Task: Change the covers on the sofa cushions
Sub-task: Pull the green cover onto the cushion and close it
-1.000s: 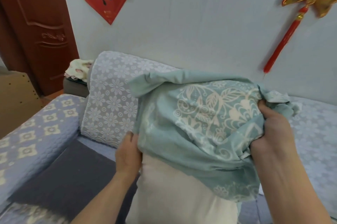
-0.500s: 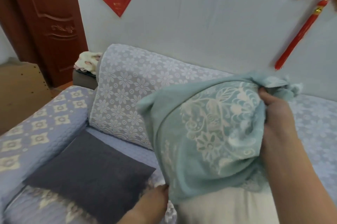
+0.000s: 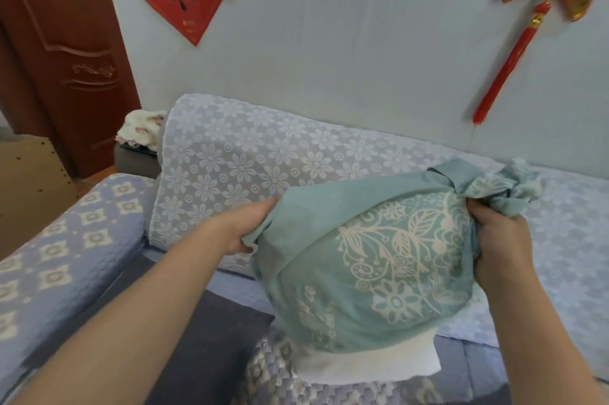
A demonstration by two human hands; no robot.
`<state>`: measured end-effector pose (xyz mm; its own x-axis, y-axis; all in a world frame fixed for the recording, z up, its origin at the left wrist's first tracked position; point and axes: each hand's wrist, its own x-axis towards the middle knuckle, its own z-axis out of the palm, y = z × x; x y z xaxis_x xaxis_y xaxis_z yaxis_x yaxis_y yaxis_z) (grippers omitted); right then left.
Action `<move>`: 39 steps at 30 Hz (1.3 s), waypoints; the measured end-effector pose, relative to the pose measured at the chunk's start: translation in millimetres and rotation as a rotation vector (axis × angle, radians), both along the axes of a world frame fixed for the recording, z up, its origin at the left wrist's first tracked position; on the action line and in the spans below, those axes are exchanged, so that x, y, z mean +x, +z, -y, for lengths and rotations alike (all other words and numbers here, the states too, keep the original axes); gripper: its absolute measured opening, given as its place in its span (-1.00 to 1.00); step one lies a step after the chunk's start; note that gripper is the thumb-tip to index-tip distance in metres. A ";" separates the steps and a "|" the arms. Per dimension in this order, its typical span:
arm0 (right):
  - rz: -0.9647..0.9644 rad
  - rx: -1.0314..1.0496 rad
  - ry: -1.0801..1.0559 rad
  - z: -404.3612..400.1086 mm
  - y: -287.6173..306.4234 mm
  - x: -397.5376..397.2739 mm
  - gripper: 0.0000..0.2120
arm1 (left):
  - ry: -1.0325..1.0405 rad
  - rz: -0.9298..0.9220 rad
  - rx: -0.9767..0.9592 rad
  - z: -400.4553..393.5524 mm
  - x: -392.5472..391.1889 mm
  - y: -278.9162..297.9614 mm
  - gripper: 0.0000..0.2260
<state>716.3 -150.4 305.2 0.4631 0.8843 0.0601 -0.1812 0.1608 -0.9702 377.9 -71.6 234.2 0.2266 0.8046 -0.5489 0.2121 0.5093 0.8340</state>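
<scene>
Left hand point(image 3: 242, 233) and right hand point(image 3: 494, 236) both pinch the teal cover point(image 3: 372, 272), half-drawn over the white cushion insert point(image 3: 369, 368); next, pull downward evenly

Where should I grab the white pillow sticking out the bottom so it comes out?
Probably pinch the bare bottom edge of the white cushion insert from below, nearest you. Only that strip shows; the teal floral cover wraps the rest, held by the left hand and right hand.

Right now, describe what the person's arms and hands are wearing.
Nothing shows on them: the left hand and right hand are bare, with no gloves, rings, watch or bracelet in view. Both forearms are uncovered as far as the frame edge, no sleeve showing.
</scene>
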 end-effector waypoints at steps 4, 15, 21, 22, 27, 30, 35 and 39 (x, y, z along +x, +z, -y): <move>0.004 0.011 -0.055 6.7 3.8 23.1 -0.86 | 0.025 -0.290 0.258 -31.5 17.7 22.5 -0.73; 0.049 0.016 -0.115 22.5 -12.3 8.8 -0.91 | 0.792 0.167 0.213 -5.6 22.1 -76.2 -0.73; 0.015 0.054 -0.091 33.3 6.8 32.0 -0.87 | 0.287 0.378 0.102 49.2 53.1 -130.7 -0.68; 0.006 0.056 -0.068 33.8 7.1 32.2 -0.86 | 0.238 0.369 0.121 48.0 60.9 -127.4 -0.72; 0.108 0.091 -0.200 42.5 5.6 21.9 -0.89 | 0.364 -0.321 0.378 38.7 53.7 -129.7 -0.79; 0.190 0.113 -0.248 50.0 10.1 8.4 -0.85 | 0.072 -0.899 0.346 75.7 47.6 -162.6 -0.79; 0.153 0.054 -0.241 28.7 13.9 -3.2 -0.95 | -0.153 -0.664 0.137 107.2 91.9 -175.4 -0.74; 0.305 0.009 -0.284 14.9 10.0 34.0 -0.92 | 0.023 -0.207 0.032 110.0 108.9 -144.5 -0.65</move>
